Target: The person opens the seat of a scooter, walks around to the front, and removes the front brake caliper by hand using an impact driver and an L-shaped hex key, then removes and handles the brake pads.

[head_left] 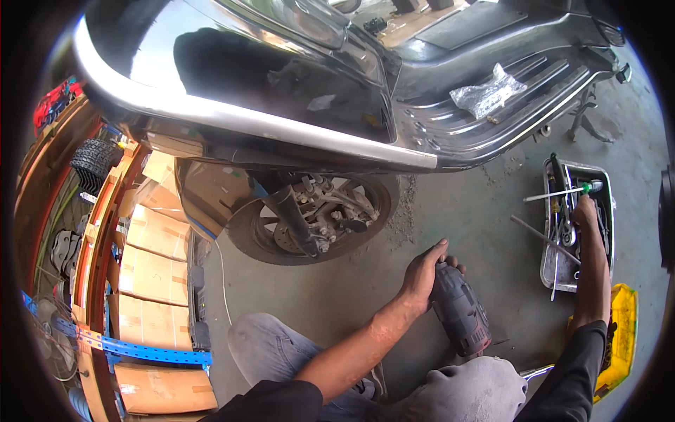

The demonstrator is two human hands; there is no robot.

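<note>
Nearest the camera are the person's bent knees in grey trousers [450, 394], with both forearms reaching out over them. The left hand [424, 271] is closed around the body of a dark cordless impact wrench [460, 316], which rests on the concrete floor [464, 211] just beyond the knees, its nose pointing away toward the wheel. The fingers wrap over the top of the tool, so the grip reads as a firm hold rather than a loose touch.

To the right, the right hand [583, 211] reaches into a metal tool tray [605, 176] that sits on the floor beside a yellow bin [622, 330]. Its fingers curl down among the long tools [559, 225] lying there, near a green-tipped one [585, 188]; whether they have closed on any single piece cannot be told from this view.

Judging by this, the step in hand looks like picking a fitting or tool to go with the wrench. The next move would call for a sure pick from the clutter in the tray.

Farther off stands the front wheel [309, 218] of a scooter, brake disc and fork exposed, under its glossy dark body panel [267, 70]. A clear plastic bag [487, 93] lies on the footboard at the far right. Cardboard boxes [155, 281] line shelves at the left.
</note>
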